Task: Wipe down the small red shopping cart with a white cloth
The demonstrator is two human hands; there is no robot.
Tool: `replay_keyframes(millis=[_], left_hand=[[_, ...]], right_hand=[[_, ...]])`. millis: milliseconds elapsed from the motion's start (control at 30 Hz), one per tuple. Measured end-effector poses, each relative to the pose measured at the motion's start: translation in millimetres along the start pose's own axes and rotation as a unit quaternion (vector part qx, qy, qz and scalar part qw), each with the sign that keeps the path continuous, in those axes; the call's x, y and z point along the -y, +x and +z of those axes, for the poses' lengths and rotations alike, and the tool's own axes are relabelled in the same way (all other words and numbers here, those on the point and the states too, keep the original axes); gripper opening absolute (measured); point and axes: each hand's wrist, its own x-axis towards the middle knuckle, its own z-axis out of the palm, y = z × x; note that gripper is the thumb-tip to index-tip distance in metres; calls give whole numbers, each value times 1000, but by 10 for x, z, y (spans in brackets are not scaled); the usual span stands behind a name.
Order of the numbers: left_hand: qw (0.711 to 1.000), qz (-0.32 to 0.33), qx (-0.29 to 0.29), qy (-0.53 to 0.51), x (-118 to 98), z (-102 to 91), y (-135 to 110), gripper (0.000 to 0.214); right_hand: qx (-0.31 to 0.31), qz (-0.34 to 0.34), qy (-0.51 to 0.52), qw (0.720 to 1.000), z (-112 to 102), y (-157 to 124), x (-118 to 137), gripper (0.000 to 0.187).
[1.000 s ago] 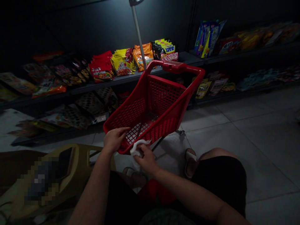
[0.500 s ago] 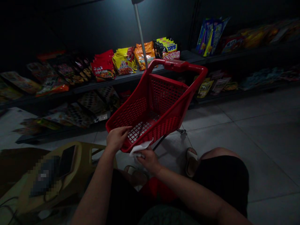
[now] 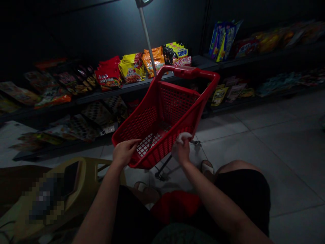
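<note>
Right hand (image 3: 180, 151) clenches cloth (image 3: 182, 137) on the red mesh cart (image 3: 142, 123); left hand (image 3: 124, 152) looks open.

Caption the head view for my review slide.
Right hand holds a white cloth against a red plastic mesh shopping cart, left hand on its rim.

A red plastic mesh shopping basket (image 3: 162, 125) sits upright on a wheeled metal frame (image 3: 162, 171), its red handle (image 3: 186, 72) at the far end; a crumpled white cloth (image 3: 181, 137) is bunched against its right wall.
</note>
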Motion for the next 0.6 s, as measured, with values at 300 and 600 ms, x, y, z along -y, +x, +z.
replay_keyframes(millis=[300, 600], left_hand=[[1000, -3, 7, 5, 19, -41, 4, 38], [1000, -14, 4, 15, -41, -34, -10, 38]], right_hand=[[43, 29, 95, 994, 131, -209, 210, 26], [144, -149, 23, 978, 115, -383, 402, 37]])
